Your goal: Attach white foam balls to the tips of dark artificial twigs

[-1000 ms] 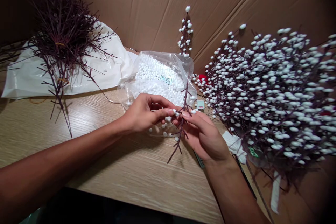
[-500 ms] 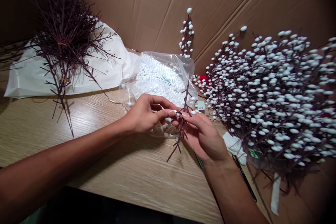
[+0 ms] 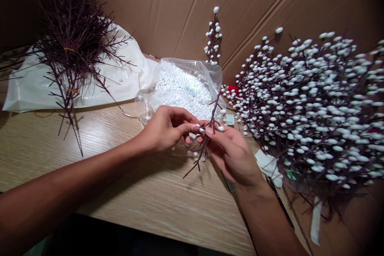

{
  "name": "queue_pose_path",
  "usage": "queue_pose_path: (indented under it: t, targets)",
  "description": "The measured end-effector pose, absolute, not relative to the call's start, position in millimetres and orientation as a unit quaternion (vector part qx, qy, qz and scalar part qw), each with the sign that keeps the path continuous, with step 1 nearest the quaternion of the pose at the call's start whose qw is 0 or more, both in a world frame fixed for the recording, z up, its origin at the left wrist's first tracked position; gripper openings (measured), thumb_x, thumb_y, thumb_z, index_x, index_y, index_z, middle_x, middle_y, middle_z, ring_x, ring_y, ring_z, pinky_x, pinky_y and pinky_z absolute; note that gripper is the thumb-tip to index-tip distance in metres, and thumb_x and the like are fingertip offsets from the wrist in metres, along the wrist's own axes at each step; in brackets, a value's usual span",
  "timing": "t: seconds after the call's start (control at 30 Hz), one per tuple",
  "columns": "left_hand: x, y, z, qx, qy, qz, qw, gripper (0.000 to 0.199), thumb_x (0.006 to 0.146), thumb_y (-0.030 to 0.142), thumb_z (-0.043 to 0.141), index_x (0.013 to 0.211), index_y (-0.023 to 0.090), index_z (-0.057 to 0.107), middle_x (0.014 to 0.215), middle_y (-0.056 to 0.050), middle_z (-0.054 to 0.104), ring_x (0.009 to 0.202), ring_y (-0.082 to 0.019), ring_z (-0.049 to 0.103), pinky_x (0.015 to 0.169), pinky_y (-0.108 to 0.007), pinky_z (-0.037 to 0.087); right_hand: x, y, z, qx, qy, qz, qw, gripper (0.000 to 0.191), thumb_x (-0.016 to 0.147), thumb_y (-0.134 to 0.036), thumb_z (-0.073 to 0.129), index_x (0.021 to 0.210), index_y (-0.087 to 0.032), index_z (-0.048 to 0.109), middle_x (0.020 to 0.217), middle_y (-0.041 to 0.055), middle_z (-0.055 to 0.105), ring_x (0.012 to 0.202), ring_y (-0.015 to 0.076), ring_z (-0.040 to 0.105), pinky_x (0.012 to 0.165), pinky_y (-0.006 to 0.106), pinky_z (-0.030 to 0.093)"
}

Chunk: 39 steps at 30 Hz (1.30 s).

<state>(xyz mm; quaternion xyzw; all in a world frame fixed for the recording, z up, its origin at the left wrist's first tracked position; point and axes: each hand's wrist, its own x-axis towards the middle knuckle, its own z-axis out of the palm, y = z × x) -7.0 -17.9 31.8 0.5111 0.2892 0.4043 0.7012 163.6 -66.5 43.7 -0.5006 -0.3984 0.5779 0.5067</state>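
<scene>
My right hand [image 3: 232, 154] grips a dark purple twig [image 3: 213, 44] that stands upright, white beads on its upper tips and bare side shoots lower down. My left hand [image 3: 166, 128] pinches a small white bead [image 3: 199, 129] between thumb and forefinger, pressed against a side shoot of that twig. Both hands meet just in front of a clear plastic bag of white beads [image 3: 180, 88] on the wooden table [image 3: 120, 192].
A bundle of bare purple twigs [image 3: 70, 44] lies on a white plastic bag [image 3: 36, 88] at the back left. A large pile of beaded twigs [image 3: 309, 100] fills the right side. Cardboard walls [image 3: 168, 8] stand behind. Loose beads lie near the bag.
The twig's lower end has swung left and up a little in my right hand. My left hand stays at the same shoot with the bead.
</scene>
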Motion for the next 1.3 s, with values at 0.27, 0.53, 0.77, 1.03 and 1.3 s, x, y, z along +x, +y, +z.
queue_pose_path:
  t: [0.27,0.53,0.77,1.03,1.3]
  targets:
    - [-7,-18,35,0.492,0.307,0.387,0.717,0.028,0.074,0.024,0.088,0.089,0.004,0.076,0.057,-0.002,0.069,0.047,-0.008,0.057,0.048,-0.018,0.043,163,-67,42,-0.503,-0.427,0.56,0.5,0.024,0.076,-0.034,0.086,0.092,-0.019,0.079,0.083,0.0048,0.077,0.07,0.0181,0.071,0.073,0.03,0.059]
    - [-7,-17,34,0.467,0.322,0.38,0.731,0.028,0.07,0.024,0.091,0.085,0.006,0.077,0.056,-0.002,0.068,0.046,-0.008,0.058,0.046,-0.018,0.043,167,-67,34,-0.505,-0.462,0.546,0.483,0.021,0.086,-0.034,0.08,0.102,-0.02,0.076,0.091,0.0049,0.08,0.079,0.0192,0.075,0.076,0.029,0.06]
    - [-9,-15,31,0.463,0.337,0.371,0.731,0.027,0.068,0.025,0.092,0.079,0.006,0.076,0.057,-0.003,0.069,0.045,-0.008,0.055,0.045,-0.019,0.044,168,-69,31,-0.512,-0.505,0.521,0.46,0.024,0.091,-0.035,0.076,0.108,-0.019,0.073,0.091,0.0061,0.08,0.08,0.0197,0.075,0.072,0.028,0.06]
    - [-9,-17,29,0.505,0.335,0.383,0.697,0.031,0.068,0.031,0.092,0.079,0.006,0.076,0.056,-0.003,0.067,0.047,-0.009,0.056,0.045,-0.019,0.043,165,-70,34,-0.516,-0.508,0.516,0.458,0.024,0.091,-0.036,0.076,0.108,-0.019,0.072,0.089,0.0061,0.08,0.08,0.0202,0.076,0.071,0.029,0.06]
    - [-9,-17,22,0.549,0.327,0.387,0.665,0.018,0.08,0.025,0.082,0.081,0.008,0.076,0.06,-0.004,0.068,0.049,-0.01,0.057,0.045,-0.02,0.041,167,-70,32,-0.523,-0.513,0.504,0.457,0.025,0.09,-0.037,0.077,0.107,-0.02,0.073,0.088,0.0047,0.08,0.078,0.0203,0.076,0.072,0.03,0.061]
